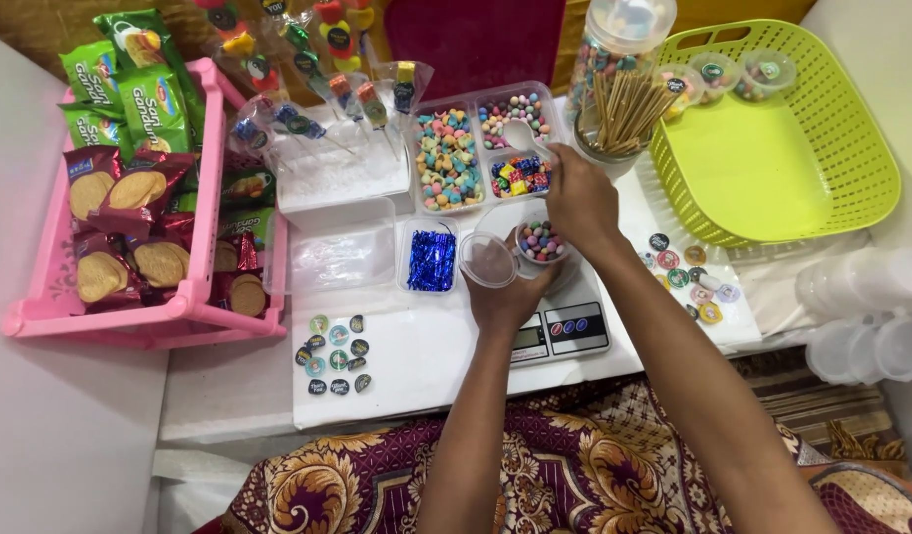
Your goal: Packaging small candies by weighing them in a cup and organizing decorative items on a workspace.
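— What carries everything?
— A low white desk (416, 386), evenly lit, no hard shadows.
— And below its near edge?
— A maroon cloth with gold paisley (574, 475).
— Behind its far edge?
— A woven tan surface (41, 25) at the left corner, a dark red panel (476, 40) mid-way.

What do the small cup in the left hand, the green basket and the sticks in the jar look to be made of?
Small cup: clear thin plastic, glossy; candies show through its wall. Left hand holds it.
Green basket: moulded plastic, lime, slightly shiny, with a slotted lattice wall.
Sticks: probably wood or bamboo; pale tan, matte, thin and straight.
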